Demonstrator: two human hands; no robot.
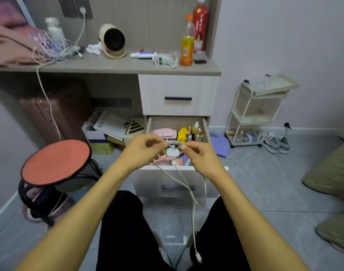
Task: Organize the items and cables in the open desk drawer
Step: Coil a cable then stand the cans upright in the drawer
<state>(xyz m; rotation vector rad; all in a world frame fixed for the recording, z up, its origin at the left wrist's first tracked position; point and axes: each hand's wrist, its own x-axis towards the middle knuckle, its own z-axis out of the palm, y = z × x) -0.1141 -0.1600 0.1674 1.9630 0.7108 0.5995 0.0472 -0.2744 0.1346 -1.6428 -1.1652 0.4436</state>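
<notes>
The room has a grey tiled floor (265, 182) and pale walls. At the left a round stool (55, 163) with an orange-red seat stands near the counter (108, 66), which carries a tangle of cables (55, 45), a round cream mirror (113, 41), an orange drink bottle (186, 41) and a tall red bottle (200, 24). Under the counter top a closed drawer (178, 94) sits above the open drawer (177, 133), which is pulled out toward the person's knees; bare floor lies between it and the white trolley (253, 114) at the right wall. Inside the open drawer are a pink item (164, 132), a yellow toy (182, 133) and small bottles (196, 130). Over the front part of the drawer, the left hand (142, 148) and the right hand (199, 155) each pinch a white cable (186, 184) with curled fingers, close together. The cable is thin and pale; it hangs down in loops past the drawer front, between the legs, and ends in a plug near the floor.
</notes>
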